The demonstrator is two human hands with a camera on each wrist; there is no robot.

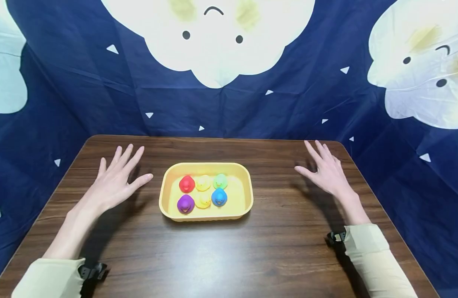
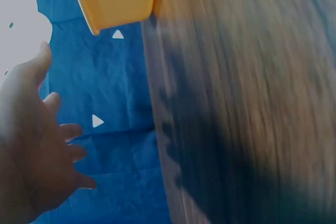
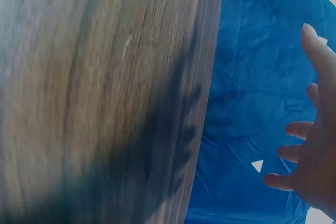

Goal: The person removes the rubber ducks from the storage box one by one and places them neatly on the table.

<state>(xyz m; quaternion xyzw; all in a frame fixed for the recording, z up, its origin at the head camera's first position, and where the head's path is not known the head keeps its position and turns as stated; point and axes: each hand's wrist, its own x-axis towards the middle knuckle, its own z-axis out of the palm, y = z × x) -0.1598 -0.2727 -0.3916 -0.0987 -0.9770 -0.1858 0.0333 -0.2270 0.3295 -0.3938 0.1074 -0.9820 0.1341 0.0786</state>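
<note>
A yellow rectangular tray (image 1: 240, 213) sits near the middle of the table, holding several small rubber ducks. In its back row are a red duck (image 1: 186, 184), a yellow duck (image 1: 203, 183) and a green duck (image 1: 220, 181). The front row has a purple duck (image 1: 185, 204), another yellow duck (image 1: 203, 200) and a blue duck (image 1: 219, 197). Left of the tray, my left hand (image 1: 117, 182) hovers over the table with fingers spread, touching nothing. My right hand (image 1: 327, 171) is held well to the tray's right, fingers extended and nothing in them.
The brown wood-grain table (image 1: 273, 248) fills the lower view. Behind and beside it hangs a dark blue cloth (image 1: 243, 111) printed with white clouds and small triangles. Each wrist wears a black camera strap, such as the left strap (image 1: 92, 271).
</note>
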